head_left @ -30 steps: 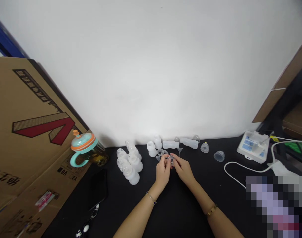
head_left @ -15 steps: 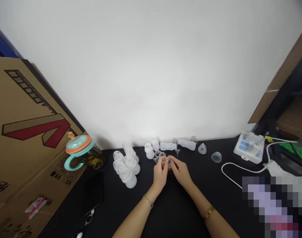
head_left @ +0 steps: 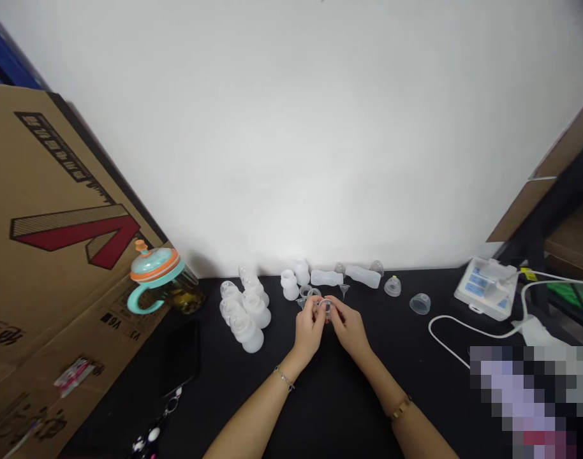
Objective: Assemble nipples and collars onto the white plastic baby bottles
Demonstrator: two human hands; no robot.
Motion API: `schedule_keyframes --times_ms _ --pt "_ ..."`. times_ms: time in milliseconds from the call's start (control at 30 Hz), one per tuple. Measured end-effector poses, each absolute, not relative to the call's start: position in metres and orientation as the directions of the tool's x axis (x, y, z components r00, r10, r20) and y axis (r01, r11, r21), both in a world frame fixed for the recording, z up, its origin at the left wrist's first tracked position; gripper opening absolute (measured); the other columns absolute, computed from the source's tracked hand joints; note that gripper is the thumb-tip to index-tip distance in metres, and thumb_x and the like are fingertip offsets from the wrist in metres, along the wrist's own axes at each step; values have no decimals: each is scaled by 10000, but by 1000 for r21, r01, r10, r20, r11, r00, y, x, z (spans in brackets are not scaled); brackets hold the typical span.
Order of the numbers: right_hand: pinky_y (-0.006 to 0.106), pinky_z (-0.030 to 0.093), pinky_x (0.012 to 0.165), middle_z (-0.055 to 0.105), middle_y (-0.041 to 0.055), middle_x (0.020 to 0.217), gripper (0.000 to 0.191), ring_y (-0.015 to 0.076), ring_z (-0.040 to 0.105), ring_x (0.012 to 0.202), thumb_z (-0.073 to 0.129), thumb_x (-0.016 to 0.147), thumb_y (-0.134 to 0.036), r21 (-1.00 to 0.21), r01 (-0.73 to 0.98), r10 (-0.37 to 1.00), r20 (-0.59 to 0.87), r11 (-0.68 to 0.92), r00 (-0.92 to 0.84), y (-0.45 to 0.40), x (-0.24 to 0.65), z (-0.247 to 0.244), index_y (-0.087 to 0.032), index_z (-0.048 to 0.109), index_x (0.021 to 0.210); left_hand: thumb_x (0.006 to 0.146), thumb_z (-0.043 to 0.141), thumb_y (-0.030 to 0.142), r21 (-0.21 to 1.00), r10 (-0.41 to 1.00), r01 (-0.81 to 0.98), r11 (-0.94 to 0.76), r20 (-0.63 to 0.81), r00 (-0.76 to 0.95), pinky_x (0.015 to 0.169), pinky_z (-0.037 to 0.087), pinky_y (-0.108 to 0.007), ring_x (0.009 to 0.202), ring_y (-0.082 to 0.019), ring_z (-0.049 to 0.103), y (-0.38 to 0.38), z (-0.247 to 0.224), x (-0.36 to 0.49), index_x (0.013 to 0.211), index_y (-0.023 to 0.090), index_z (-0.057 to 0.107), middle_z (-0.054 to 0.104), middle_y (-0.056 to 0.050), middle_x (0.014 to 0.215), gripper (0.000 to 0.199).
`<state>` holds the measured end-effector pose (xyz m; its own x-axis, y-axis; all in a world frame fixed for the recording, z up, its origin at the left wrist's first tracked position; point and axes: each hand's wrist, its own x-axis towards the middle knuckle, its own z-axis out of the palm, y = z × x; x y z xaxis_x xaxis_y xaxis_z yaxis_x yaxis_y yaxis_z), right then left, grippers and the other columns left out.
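Observation:
My left hand [head_left: 309, 324] and my right hand [head_left: 347, 323] meet over the black table, both closed on a small clear ring-shaped piece [head_left: 326, 302]. The fingers partly cover it, so its full shape is hidden. Just beyond my left fingers lie clear rings [head_left: 314, 292] and a small clear funnel-like part [head_left: 301, 303]. A similar funnel-like part [head_left: 344, 291] lies past my right fingers. Several milky baby bottles with clear domed caps [head_left: 247, 332] stand grouped to the left. Farther back, uncapped milky bottles [head_left: 289, 285] stand upright, and others [head_left: 326, 278] lie on their sides.
Clear domed caps [head_left: 420, 303] sit to the right. Beyond them are a white lidded box [head_left: 487, 288] and a white cable [head_left: 485, 332]. At left are a teal-handled jug [head_left: 164, 280], a phone [head_left: 180, 357] and a large cardboard box [head_left: 71, 255]. A white wall rises behind.
The camera view has shifted slightly, so things on the table appear a little moved. Both hands still hold the clear ring-shaped piece in nearly the same place.

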<state>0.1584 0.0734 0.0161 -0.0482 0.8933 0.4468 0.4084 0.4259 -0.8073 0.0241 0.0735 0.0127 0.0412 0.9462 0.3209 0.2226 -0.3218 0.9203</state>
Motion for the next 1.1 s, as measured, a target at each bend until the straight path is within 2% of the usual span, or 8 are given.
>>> schedule_keyframes --times_ms 267,500,1100 --pt "219 461 527 718 20 726 360 158 645 582 425 994 -321 -835 379 909 414 399 -46 71 156 20 -202 739 1124 997 501 472 922 948 222 -316 315 42 597 467 -244 618 -157 630 73 12 23 1024 206 584 625 15 672 280" --pt "219 456 516 654 0 638 380 144 590 533 439 972 -334 -889 291 932 359 354 -36 71 157 18 -183 745 1139 1001 490 467 904 943 272 -329 330 43 603 463 -244 609 -156 633 72 13 24 1027 209 592 646 12 671 280" --pt "219 415 479 640 -6 627 358 129 525 488 495 955 -397 -921 225 947 320 319 -30 73 157 20 -186 764 1062 1010 478 458 899 939 277 -339 340 47 583 438 -239 611 -153 611 71 13 23 1048 205 579 613 19 665 275"
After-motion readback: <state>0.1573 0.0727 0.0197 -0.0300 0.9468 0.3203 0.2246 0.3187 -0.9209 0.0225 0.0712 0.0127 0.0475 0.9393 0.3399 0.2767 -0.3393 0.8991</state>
